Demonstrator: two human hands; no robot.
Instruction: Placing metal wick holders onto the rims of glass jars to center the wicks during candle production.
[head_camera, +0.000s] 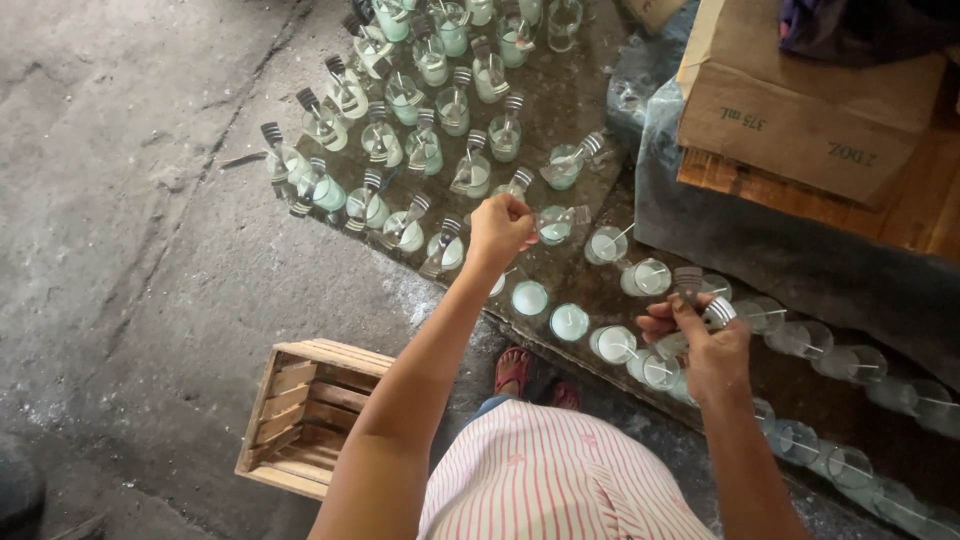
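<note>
Many small glass jars with pale green-white wax (452, 110) stand in rows on the floor, each with a thin wick. Flat metal clips (520, 180) lie across the rims of the far jars. My left hand (498, 228) is pinched over a jar (553, 225), its fingertips closed on something small that I cannot make out. My right hand (705, 345) holds several grey metal clips (700, 295) above jars (612, 343) that carry no clip.
A small wooden crate (305, 415) sits on the concrete floor near my left arm. A cardboard box (800, 110) rests on a plastic-covered wooden pallet (800, 250) at the upper right. Red sandals (514, 368) show below. Bare concrete (120, 200) lies to the left.
</note>
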